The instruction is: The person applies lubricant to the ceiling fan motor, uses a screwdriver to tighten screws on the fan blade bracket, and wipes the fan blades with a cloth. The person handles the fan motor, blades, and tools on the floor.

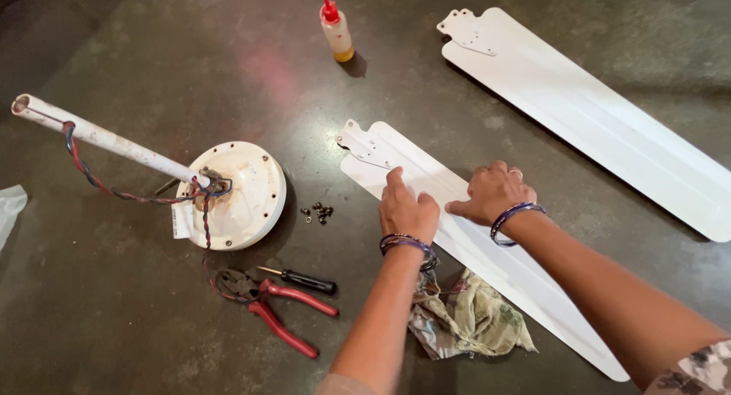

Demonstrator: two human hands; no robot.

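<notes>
Under both hands (449, 204): fan blade (426, 178).

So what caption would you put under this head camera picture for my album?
Both hands, left hand and right hand, press on a white fan blade beside the fan motor, screws and red pliers.

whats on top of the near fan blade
Both hands rest flat on the near fan blade: left hand and right hand. The left forearm hides part of the patterned rag beside the blade; whether the rag reaches under the blade can't be seen.
</notes>
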